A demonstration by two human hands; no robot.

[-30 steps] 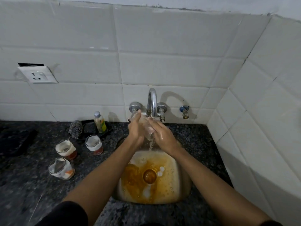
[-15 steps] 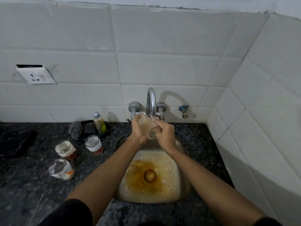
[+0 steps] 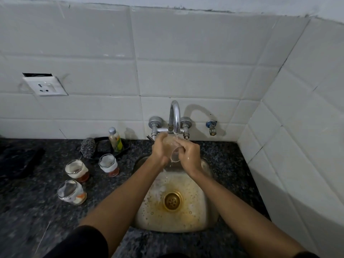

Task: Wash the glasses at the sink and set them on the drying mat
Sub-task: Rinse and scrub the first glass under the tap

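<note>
We see the glass (image 3: pixel 172 149) tilted under the tap (image 3: pixel 175 118), above the sink (image 3: pixel 202 216). The left hand (image 3: pixel 160 149) grips its base; the right hand (image 3: pixel 189 155) grasps its rim.

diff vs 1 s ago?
Orange pool in the sink has mostly drained, leaving the drain bare. Glass is turned, mouth now toward the camera; right hand shifted its grip to the rim. Left hand keeps holding it under the tap. Three counter glasses unmoved.
</note>
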